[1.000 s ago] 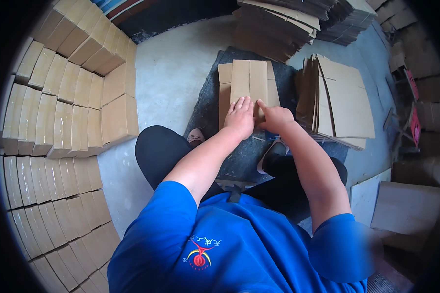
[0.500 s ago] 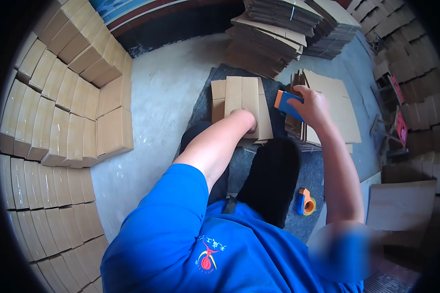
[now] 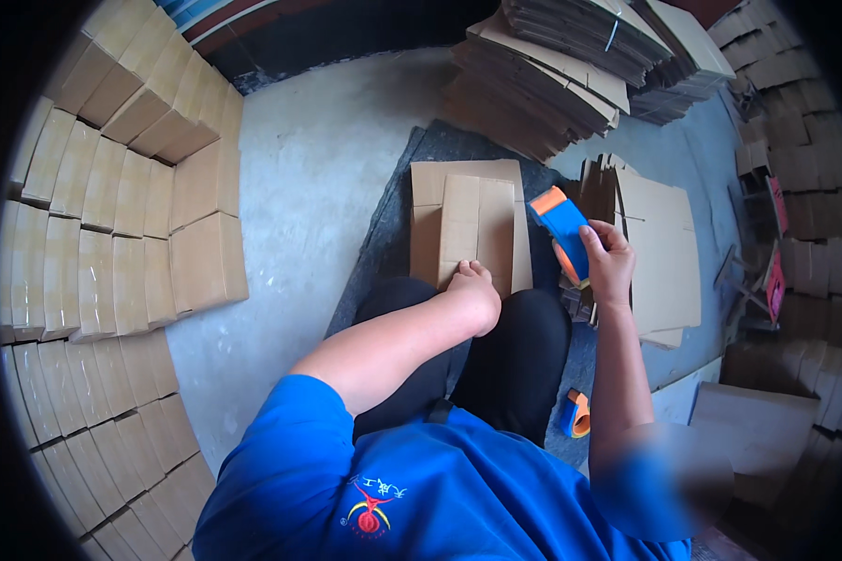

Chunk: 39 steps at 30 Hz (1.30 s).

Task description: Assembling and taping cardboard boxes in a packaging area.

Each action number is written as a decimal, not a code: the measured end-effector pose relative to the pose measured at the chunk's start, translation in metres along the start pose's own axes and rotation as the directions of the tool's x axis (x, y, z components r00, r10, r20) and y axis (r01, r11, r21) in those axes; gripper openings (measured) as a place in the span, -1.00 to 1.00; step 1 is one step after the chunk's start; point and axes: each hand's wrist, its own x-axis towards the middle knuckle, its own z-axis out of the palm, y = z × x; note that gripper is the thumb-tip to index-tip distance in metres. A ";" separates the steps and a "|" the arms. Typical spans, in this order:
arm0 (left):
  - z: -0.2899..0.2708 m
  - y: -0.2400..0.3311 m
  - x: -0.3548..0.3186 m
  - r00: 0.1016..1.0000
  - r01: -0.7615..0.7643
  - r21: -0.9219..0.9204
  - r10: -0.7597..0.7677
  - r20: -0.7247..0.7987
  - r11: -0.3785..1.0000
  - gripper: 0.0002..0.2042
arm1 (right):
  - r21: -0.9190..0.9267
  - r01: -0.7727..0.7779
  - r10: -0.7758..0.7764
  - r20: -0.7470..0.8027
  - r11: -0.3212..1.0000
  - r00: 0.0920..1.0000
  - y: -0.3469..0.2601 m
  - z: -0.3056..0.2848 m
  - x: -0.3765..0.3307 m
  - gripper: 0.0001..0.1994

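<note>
A brown cardboard box (image 3: 496, 220) stands between my knees, its two long top flaps folded in so that they meet along a middle seam. My left hand (image 3: 473, 290) is at the near end of the top, fingers bent and pressed on the seam; part of the grip is hidden. To the right of the box, my right hand (image 3: 610, 266) is closed round a blue and orange tape dispenser (image 3: 563, 224), raised with its orange end pointing away from me. No tape can be made out between dispenser and box.
A second tape dispenser (image 3: 575, 414) lies on the floor by my right knee. Flat cardboard sheets (image 3: 660, 252) stand right of the box, with taller flattened stacks (image 3: 543, 84) behind. Closed cartons (image 3: 210, 257) are piled high at the left, and more cardboard (image 3: 758, 421) at the right.
My left hand has come toward me along the box top, and its fingers now show on the seam. The dispenser in my right hand has turned and dropped slightly. My view has shifted.
</note>
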 end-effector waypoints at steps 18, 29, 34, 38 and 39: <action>0.031 -0.033 0.000 0.807 -0.269 -0.298 0.046 -0.588 0.916 -0.72 | 0.735 -0.296 0.180 0.235 0.610 0.955 0.023 0.013 0.033 -0.73; -0.030 -0.084 0.019 0.838 -0.449 -0.356 -0.249 -0.485 -0.820 -0.59 | 0.612 -0.212 -0.017 0.346 0.762 0.938 0.025 -0.002 0.045 -0.77; -0.025 -0.087 0.028 0.838 -0.461 -0.349 -0.270 -0.475 -0.816 -0.73 | 0.563 -0.203 -0.015 0.358 0.801 0.933 0.012 0.004 0.047 -0.79; -0.013 -0.094 0.042 0.844 -0.515 -0.464 -0.333 -0.420 -0.721 -0.79 | 0.465 -0.185 -0.015 0.393 0.866 0.919 0.006 0.008 0.048 -0.78; -0.008 -0.096 0.046 0.843 -0.520 -0.464 -0.343 -0.415 -0.717 -0.79 | 0.390 -0.164 -0.012 0.410 0.906 0.912 0.003 0.008 0.050 -0.77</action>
